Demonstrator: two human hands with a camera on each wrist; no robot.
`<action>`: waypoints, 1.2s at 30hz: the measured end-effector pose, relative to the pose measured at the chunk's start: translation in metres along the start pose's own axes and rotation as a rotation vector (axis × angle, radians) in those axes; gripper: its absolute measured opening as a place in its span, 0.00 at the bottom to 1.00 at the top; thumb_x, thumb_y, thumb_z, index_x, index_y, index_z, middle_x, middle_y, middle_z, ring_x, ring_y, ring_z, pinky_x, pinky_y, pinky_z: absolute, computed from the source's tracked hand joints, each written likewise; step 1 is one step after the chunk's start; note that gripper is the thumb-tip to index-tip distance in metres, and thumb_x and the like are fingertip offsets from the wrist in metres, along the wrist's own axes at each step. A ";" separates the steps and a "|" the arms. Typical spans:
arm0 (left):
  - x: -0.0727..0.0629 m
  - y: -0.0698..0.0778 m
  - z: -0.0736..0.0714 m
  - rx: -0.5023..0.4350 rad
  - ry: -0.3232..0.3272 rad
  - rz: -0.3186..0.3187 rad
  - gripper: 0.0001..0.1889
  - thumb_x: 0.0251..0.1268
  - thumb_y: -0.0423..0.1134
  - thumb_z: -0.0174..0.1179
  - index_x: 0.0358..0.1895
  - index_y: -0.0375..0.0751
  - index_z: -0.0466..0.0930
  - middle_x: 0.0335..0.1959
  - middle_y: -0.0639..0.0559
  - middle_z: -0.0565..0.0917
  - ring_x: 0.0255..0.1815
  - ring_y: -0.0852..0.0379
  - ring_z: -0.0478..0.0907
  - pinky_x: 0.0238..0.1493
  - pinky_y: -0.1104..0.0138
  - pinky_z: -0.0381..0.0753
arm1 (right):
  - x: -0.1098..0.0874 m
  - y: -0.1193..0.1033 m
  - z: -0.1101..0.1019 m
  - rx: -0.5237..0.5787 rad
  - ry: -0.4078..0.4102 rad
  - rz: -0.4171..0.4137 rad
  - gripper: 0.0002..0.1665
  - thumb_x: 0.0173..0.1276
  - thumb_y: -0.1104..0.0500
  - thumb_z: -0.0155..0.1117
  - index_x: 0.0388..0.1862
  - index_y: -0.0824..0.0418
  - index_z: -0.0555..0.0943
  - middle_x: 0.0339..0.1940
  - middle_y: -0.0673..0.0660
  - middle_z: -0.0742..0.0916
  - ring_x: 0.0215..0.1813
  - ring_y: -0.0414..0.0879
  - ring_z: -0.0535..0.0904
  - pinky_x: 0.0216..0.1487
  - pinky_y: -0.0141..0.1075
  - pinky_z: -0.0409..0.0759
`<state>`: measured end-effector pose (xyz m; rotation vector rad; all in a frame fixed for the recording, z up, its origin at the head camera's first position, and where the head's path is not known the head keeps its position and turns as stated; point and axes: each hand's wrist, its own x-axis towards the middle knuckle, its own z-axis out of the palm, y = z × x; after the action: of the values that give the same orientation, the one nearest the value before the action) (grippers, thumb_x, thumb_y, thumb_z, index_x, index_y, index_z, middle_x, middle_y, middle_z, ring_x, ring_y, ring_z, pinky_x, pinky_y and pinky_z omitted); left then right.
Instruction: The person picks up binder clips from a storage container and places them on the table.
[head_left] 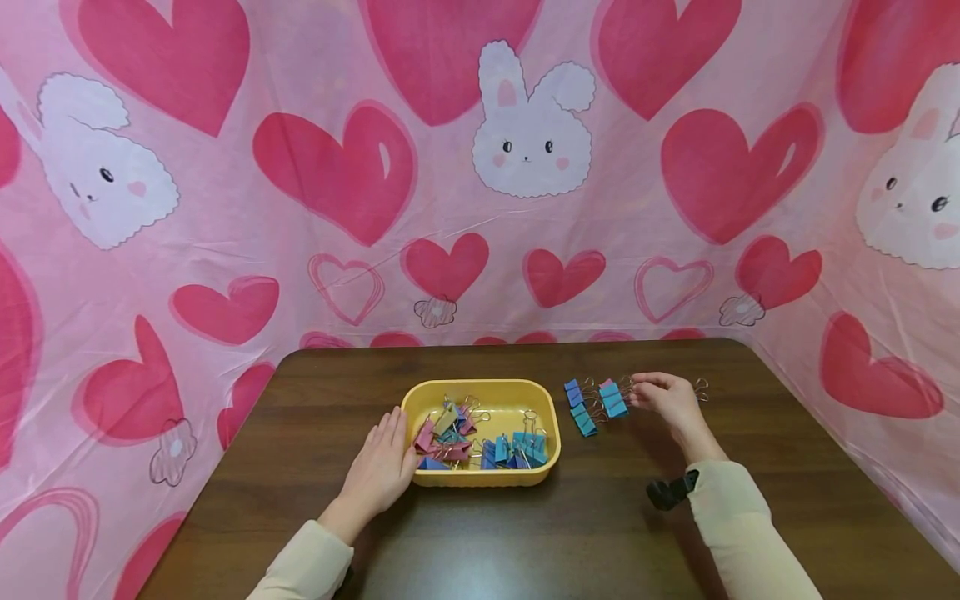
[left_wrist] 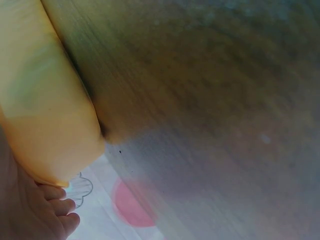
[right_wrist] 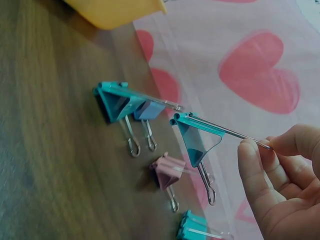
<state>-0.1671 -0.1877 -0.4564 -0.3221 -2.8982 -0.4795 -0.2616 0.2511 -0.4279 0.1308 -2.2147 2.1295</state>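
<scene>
Pink heart-print cloth point(head_left: 517, 223) backs a brown table point(head_left: 495, 533) bearing binder clips point(head_left: 583, 421).

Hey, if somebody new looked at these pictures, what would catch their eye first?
Probably the pink backdrop with red hearts and rabbits, rising behind the table. Next, the yellow tray of clips, with the left hand at its left side. To the tray's right, the right hand pinches another clip by its handle.
</scene>
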 end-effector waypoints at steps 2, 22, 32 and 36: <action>0.000 0.000 0.000 -0.001 -0.001 0.000 0.34 0.65 0.44 0.48 0.68 0.26 0.53 0.69 0.35 0.55 0.69 0.40 0.51 0.66 0.51 0.50 | 0.000 0.004 -0.002 -0.006 0.005 0.000 0.20 0.64 0.68 0.54 0.50 0.84 0.70 0.31 0.58 0.83 0.30 0.41 0.83 0.36 0.33 0.81; 0.000 0.000 0.000 0.002 -0.003 0.005 0.33 0.65 0.44 0.48 0.68 0.26 0.53 0.69 0.35 0.55 0.69 0.41 0.51 0.66 0.52 0.50 | -0.003 0.018 -0.009 -0.133 0.032 0.143 0.21 0.66 0.70 0.50 0.53 0.86 0.66 0.29 0.56 0.82 0.29 0.38 0.81 0.35 0.31 0.81; 0.000 0.000 -0.001 0.004 -0.006 0.000 0.33 0.65 0.44 0.48 0.68 0.26 0.52 0.69 0.35 0.55 0.69 0.41 0.50 0.67 0.52 0.49 | -0.003 0.022 -0.012 -0.148 0.017 0.138 0.21 0.67 0.69 0.49 0.53 0.85 0.66 0.30 0.56 0.82 0.29 0.39 0.82 0.35 0.33 0.81; 0.000 0.000 -0.001 0.009 -0.008 0.000 0.33 0.65 0.44 0.49 0.68 0.26 0.52 0.69 0.35 0.55 0.69 0.41 0.50 0.67 0.52 0.49 | -0.003 0.022 -0.012 -0.152 0.017 0.142 0.21 0.67 0.68 0.50 0.54 0.84 0.66 0.31 0.57 0.82 0.29 0.39 0.82 0.35 0.33 0.81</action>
<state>-0.1669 -0.1879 -0.4558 -0.3238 -2.9075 -0.4661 -0.2606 0.2635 -0.4495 -0.0538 -2.4328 2.0076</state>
